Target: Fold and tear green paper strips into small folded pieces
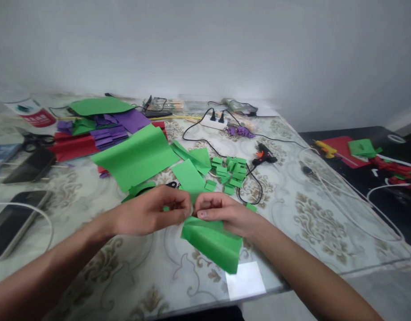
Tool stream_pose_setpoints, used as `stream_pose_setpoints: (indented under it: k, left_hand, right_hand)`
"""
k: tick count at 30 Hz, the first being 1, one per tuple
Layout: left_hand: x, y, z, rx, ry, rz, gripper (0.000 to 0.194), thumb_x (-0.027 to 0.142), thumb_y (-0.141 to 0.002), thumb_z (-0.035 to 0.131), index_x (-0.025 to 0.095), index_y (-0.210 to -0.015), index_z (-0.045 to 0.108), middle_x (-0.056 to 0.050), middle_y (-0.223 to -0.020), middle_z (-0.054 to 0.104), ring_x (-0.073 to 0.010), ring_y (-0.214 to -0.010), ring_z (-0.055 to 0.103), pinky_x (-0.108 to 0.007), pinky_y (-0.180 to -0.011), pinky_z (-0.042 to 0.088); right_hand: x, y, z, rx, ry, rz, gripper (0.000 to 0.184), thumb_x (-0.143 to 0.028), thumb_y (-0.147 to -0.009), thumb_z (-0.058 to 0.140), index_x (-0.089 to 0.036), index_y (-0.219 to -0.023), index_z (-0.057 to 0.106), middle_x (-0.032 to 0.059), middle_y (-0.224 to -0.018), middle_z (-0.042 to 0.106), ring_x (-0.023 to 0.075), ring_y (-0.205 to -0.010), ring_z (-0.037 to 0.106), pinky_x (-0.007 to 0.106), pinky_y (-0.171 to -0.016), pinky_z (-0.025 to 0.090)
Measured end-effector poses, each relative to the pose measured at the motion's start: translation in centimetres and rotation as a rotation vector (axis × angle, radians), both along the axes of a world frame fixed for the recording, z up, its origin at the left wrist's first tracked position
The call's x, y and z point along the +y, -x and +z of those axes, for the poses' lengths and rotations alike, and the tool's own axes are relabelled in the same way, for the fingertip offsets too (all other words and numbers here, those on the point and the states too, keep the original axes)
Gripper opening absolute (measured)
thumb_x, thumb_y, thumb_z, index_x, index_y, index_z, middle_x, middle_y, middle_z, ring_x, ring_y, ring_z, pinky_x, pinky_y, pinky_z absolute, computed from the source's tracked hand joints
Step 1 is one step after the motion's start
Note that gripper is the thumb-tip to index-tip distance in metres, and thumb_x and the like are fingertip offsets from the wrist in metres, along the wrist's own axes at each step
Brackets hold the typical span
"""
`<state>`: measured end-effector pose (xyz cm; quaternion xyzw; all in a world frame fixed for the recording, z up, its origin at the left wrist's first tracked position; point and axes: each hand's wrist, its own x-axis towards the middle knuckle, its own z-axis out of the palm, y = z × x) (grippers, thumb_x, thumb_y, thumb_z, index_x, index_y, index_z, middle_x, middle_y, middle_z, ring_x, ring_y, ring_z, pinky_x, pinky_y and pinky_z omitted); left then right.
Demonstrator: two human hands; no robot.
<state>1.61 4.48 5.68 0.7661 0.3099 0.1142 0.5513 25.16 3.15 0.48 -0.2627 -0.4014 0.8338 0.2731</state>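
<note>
My left hand (pixel 151 215) and my right hand (pixel 225 213) meet over the near middle of the table, both pinched on a green paper sheet (pixel 214 243) that hangs folded below my right hand. A small green piece shows between my left fingers. Just beyond the hands lie more green sheets (pixel 136 157) and a heap of small folded green pieces (pixel 231 173). Black scissors (pixel 172 184) peek out behind my left hand.
Red and purple paper stacks (pixel 92 138) lie at the back left, with two phones (pixel 14 223) and scissors (pixel 34 139) at the left edge. A black glue gun (pixel 264 156), its cable and a power strip (pixel 214 121) sit behind. A dark side table (pixel 366 178) holds more paper.
</note>
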Motion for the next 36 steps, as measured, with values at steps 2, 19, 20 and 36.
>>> stream_pose_setpoints:
  k: [2,19,20,36]
  left_hand:
    - [-0.1,-0.1,0.3,0.041,-0.063,0.009,0.024,0.030,-0.102,0.055,0.017,-0.081,0.060,0.004,-0.072,0.053,-0.0120,-0.068,0.046,-0.023,-0.062,0.037]
    - [-0.3,-0.2,0.1,0.154,-0.381,0.074,0.027,0.034,-0.109,0.044,0.020,-0.089,0.055,0.003,-0.077,0.055,-0.0140,-0.068,0.052,-0.026,-0.064,0.039]
    - [-0.3,-0.3,0.0,0.139,-0.405,0.073,0.026,0.033,-0.110,0.043,0.020,-0.090,0.055,0.002,-0.080,0.056,-0.0146,-0.072,0.053,-0.026,-0.066,0.041]
    - [-1.2,-0.3,0.8,0.076,-0.587,0.137,0.007,0.019,-0.099,0.056,0.020,-0.105,0.060,-0.004,-0.101,0.066,-0.0179,-0.087,0.062,-0.031,-0.078,0.049]
  right_hand:
    - [0.0,-0.1,0.2,-0.030,-0.019,0.047,0.024,-0.031,-0.078,0.090,-0.016,-0.089,0.074,-0.0026,-0.077,0.066,0.0066,-0.064,0.058,0.016,-0.059,0.045]
    - [-1.0,0.7,0.6,0.028,0.178,-0.122,0.031,-0.032,-0.078,0.089,-0.020,-0.096,0.066,-0.0046,-0.076,0.063,0.0116,-0.066,0.064,0.025,-0.071,0.053]
    - [-1.0,0.8,0.6,0.044,0.193,-0.121,0.032,-0.033,-0.078,0.088,-0.020,-0.096,0.065,-0.0033,-0.080,0.066,0.0134,-0.069,0.068,0.027,-0.074,0.055]
    - [-0.9,0.9,-0.2,-0.007,0.212,-0.171,0.036,-0.037,-0.082,0.088,-0.018,-0.110,0.076,0.0033,-0.091,0.080,0.0172,-0.079,0.078,0.027,-0.078,0.060]
